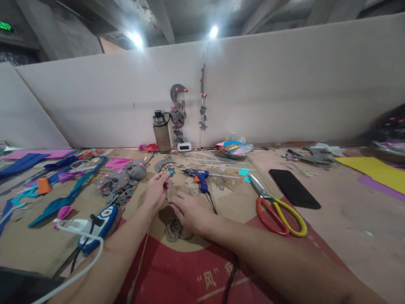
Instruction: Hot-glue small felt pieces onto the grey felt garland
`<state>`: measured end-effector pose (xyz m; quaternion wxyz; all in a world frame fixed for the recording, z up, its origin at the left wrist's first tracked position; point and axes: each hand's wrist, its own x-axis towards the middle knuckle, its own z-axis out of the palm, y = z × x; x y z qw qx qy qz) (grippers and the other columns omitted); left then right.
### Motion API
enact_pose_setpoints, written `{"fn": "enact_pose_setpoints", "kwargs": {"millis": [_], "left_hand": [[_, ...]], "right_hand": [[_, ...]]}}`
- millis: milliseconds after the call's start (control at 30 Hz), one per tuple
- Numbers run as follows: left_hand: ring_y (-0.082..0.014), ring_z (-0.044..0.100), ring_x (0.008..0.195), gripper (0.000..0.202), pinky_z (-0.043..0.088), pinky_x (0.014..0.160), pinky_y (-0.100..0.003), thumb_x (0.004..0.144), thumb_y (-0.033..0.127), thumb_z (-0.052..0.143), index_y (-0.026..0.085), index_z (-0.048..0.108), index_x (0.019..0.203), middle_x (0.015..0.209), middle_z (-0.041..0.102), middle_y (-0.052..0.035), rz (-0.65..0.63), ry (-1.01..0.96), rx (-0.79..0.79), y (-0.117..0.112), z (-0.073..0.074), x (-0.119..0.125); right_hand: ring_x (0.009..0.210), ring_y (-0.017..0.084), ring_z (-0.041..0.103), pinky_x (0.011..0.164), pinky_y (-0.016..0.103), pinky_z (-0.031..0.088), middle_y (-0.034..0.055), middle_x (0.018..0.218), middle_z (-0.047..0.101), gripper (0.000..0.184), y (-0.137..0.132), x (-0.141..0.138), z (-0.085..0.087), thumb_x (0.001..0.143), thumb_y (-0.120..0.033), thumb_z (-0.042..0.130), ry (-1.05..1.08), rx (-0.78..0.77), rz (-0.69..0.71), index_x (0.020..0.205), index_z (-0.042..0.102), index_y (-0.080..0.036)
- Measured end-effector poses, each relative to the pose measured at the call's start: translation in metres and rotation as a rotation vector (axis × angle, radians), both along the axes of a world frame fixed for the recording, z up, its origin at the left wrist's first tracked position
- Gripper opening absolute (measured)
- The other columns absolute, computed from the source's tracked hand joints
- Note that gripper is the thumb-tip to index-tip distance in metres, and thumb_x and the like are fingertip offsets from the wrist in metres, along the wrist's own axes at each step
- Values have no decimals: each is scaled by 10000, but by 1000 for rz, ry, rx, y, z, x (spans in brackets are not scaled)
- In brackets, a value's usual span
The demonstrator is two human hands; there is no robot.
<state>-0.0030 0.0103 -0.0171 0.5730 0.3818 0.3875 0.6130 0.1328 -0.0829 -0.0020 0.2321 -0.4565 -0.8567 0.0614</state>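
Observation:
My left hand (pixel 156 190) is raised a little above the cardboard-covered table (pixel 348 219), its fingers pinched on a small grey piece with a teal bit (pixel 170 172). My right hand (pixel 186 211) lies low beside it, fingers curled toward a thin strand that runs down from the left hand; what it grips is too small to name. A coil of grey string (pixel 173 229) lies just below both hands. A blue and orange glue gun (pixel 199 177) rests right behind the hands.
Red and yellow scissors (pixel 278 211) and a black phone (pixel 294 188) lie to the right. Grey felt pieces with pink beads (pixel 122 183), blue and pink foam strips, a water bottle (pixel 161 131), a bowl (pixel 236 150) and hanging grey mobiles (pixel 177 112) stand around. A yellow sheet (pixel 376 171) is far right.

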Motion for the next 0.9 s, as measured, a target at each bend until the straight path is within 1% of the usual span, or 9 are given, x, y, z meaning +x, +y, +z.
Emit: {"fn": "enact_pose_setpoints", "kwargs": {"millis": [133, 300, 433, 500, 567, 667, 733, 800, 900], "left_hand": [[-54, 422, 450, 268, 311, 450, -185, 558, 293, 790, 142, 582, 633, 491, 496, 58, 47, 2, 50, 8, 0, -7], [-41, 442, 471, 288, 335, 466, -166, 552, 275, 803, 122, 608, 698, 547, 523, 52, 52, -2, 71, 11, 3, -10], [-38, 440, 469, 302, 329, 459, -160, 541, 274, 812, 118, 620, 714, 545, 519, 52, 48, -17, 68, 10, 5, -10], [-39, 446, 473, 303, 329, 461, -160, 540, 275, 812, 115, 627, 721, 547, 529, 46, 38, -30, 72, 10, 6, -10], [-41, 452, 473, 299, 326, 459, -162, 540, 277, 811, 116, 627, 711, 542, 535, 40, 27, -37, 66, 9, 7, -9], [-43, 456, 468, 293, 328, 458, -166, 537, 278, 812, 121, 624, 698, 536, 535, 39, 26, -43, 50, 7, 9, -8], [-45, 458, 467, 297, 333, 458, -166, 529, 268, 816, 123, 630, 710, 535, 535, 40, 32, -47, 44, 5, 11, -7], [-46, 461, 470, 300, 335, 457, -165, 525, 258, 819, 120, 639, 722, 534, 534, 40, 28, -50, 45, 3, 13, -5], [-41, 462, 468, 288, 337, 452, -162, 527, 248, 819, 116, 643, 713, 549, 542, 36, 8, -52, 42, 0, 13, -3]], "right_hand": [[750, 148, 537, 639, 283, 381, 55, 936, 627, 296, 1, 0, 0, 942, -315, 369, 1, 48, 63, 959, 647, -215], [921, 222, 492, 820, 384, 362, 76, 880, 635, 336, 7, 0, -7, 907, -420, 458, 100, 158, 146, 776, 675, -200], [922, 191, 506, 841, 355, 369, 69, 928, 624, 291, 10, 7, 3, 937, -349, 397, 270, 145, 132, 858, 631, -194], [870, 169, 524, 798, 311, 394, 66, 937, 610, 258, 14, 14, 14, 941, -330, 371, 381, 119, 49, 952, 586, -188], [798, 162, 530, 737, 294, 403, 62, 915, 600, 245, 21, 25, 26, 935, -339, 372, 442, 108, -131, 995, 550, -183], [809, 196, 552, 724, 314, 403, 89, 896, 612, 243, 36, 41, 32, 907, -364, 416, 281, 69, -392, 944, 561, -173], [848, 248, 579, 734, 348, 414, 153, 911, 624, 332, 45, 50, 25, 888, -434, 444, 104, -14, -525, 915, 587, -137], [883, 296, 604, 731, 372, 431, 234, 976, 621, 433, 51, 54, 10, 856, -482, 485, -3, -111, -615, 982, 590, -81], [884, 307, 631, 729, 360, 450, 267, 1006, 626, 420, 60, 56, -10, 792, -408, 579, 46, -218, -619, 1013, 595, -51]]}}
